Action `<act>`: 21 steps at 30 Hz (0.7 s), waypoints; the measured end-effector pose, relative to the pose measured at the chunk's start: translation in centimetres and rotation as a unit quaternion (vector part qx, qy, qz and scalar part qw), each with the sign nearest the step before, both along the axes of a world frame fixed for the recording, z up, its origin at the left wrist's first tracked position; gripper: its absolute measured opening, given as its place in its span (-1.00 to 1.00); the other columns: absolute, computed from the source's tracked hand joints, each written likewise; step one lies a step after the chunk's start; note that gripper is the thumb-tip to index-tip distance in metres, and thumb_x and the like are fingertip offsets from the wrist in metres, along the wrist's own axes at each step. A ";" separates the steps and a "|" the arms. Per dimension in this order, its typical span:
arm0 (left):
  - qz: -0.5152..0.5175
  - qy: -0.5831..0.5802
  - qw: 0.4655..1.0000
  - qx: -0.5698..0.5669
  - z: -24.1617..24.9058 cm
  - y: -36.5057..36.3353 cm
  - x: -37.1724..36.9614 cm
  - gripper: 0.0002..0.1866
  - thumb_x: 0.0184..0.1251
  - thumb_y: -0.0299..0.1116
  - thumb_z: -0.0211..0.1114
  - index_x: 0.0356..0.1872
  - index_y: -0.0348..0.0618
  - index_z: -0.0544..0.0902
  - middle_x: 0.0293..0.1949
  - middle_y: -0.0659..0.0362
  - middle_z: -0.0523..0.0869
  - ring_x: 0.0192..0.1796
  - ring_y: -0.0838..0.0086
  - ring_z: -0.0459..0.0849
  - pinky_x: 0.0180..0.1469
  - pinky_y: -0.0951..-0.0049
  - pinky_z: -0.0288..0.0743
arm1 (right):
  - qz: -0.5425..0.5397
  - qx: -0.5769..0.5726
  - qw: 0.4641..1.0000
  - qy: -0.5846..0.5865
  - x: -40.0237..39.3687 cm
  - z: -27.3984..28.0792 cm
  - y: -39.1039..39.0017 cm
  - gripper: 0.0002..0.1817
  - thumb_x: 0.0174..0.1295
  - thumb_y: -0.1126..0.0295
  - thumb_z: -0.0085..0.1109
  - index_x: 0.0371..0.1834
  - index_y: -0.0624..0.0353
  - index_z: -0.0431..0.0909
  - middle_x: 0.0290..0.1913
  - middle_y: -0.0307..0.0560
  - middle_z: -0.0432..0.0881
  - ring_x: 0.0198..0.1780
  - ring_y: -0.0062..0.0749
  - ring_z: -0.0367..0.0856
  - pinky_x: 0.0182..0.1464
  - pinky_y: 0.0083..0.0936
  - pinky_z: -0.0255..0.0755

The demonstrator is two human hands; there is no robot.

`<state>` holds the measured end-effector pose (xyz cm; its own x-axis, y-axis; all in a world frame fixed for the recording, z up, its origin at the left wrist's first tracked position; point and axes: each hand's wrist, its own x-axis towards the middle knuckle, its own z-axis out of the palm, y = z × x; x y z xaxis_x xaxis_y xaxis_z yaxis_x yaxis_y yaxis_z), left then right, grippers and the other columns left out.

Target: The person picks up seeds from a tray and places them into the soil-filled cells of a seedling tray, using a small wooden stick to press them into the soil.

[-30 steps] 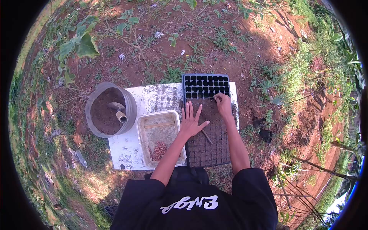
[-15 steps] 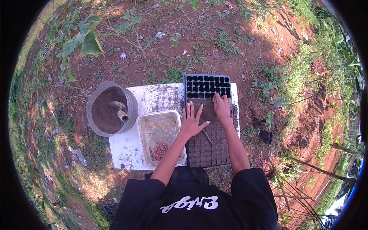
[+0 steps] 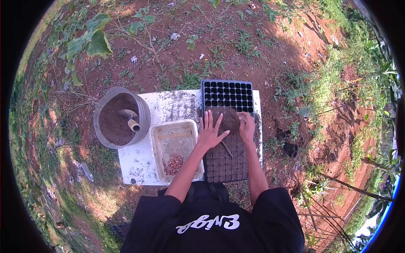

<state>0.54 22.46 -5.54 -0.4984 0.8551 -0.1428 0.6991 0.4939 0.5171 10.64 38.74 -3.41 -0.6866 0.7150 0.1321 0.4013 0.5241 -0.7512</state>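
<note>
A black seedling tray (image 3: 228,97) lies on the white board, its far cells bare and its middle and near cells filled with dark soil (image 3: 229,121). My left hand (image 3: 208,134) rests flat over the tray's left edge, fingers spread and holding nothing. At the right side of the soil is my right hand (image 3: 247,127), its fingers bent and drawn together against the soil's surface. Whatever may be between those fingertips is hidden. A short brown stick (image 3: 227,149) lies across the filled cells between my two forearms.
Left of the tray, a whitish basin (image 3: 157,145) holds a heap of small reddish bulbs or seeds (image 3: 174,163). A grey bucket (image 3: 144,113) of soil with a trowel (image 3: 133,124) in it overlaps the board's (image 3: 137,168) left edge. Weedy red ground surrounds everything.
My right hand has moved a little toward me and right, from the edge of the bare cells onto the soil. My left hand stays in nearly the same place, spread.
</note>
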 end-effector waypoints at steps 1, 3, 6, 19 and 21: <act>0.005 -0.007 1.000 0.014 -0.2 0.0 0.0 -0.04 0.41 0.41 -0.06 0.63 0.15 -0.18 0.56 -0.36 -0.28 0.62 -0.18 -0.33 0.56 -0.24 -0.34 | -0.043 -0.024 0.998 0.036 1.1 0.1 -1.5 -0.80 0.33 0.53 0.16 -0.01 0.14 0.61 -0.19 -0.10 0.74 -0.10 -0.11 0.57 0.06 -0.31 0.44; 0.010 -0.018 0.999 0.027 -0.4 -0.1 0.1 -0.08 0.43 0.37 -0.06 0.64 0.20 -0.18 0.56 -0.36 -0.27 0.62 -0.18 -0.33 0.55 -0.25 -0.35 | -0.096 -0.078 0.992 -0.026 3.4 0.7 -5.1 -0.79 0.30 0.48 0.25 -0.02 0.15 0.65 -0.15 -0.11 0.74 -0.05 -0.14 0.56 0.10 -0.31 0.44; 0.012 -0.015 0.999 0.048 -0.6 -0.1 0.0 -0.14 0.50 0.31 -0.12 0.64 0.18 -0.17 0.56 -0.37 -0.25 0.62 -0.18 -0.30 0.55 -0.26 -0.35 | -0.052 0.008 0.997 -0.053 6.1 0.7 -9.4 -0.75 0.23 0.45 0.34 -0.02 0.12 0.69 -0.11 -0.12 0.72 -0.07 -0.19 0.55 0.08 -0.34 0.43; 0.022 -0.050 0.998 0.043 0.2 -0.2 -0.4 -0.23 0.58 0.20 -0.25 0.63 -0.01 -0.11 0.57 -0.33 -0.18 0.63 -0.12 -0.25 0.54 -0.27 -0.33 | -0.077 0.037 0.996 -0.013 5.4 0.3 -9.6 -0.75 0.17 0.51 0.35 -0.07 0.07 0.75 -0.17 -0.12 0.65 -0.06 -0.21 0.53 0.09 -0.30 0.38; 0.023 -0.059 0.997 0.032 0.4 -0.3 -0.6 -0.23 0.59 0.19 -0.26 0.63 -0.03 -0.11 0.58 -0.31 -0.18 0.64 -0.09 -0.26 0.54 -0.27 -0.35 | -0.076 0.070 0.994 -0.031 4.9 0.2 -7.7 -0.73 0.21 0.56 0.30 -0.03 0.07 0.76 -0.17 -0.08 0.65 -0.07 -0.20 0.56 0.05 -0.32 0.45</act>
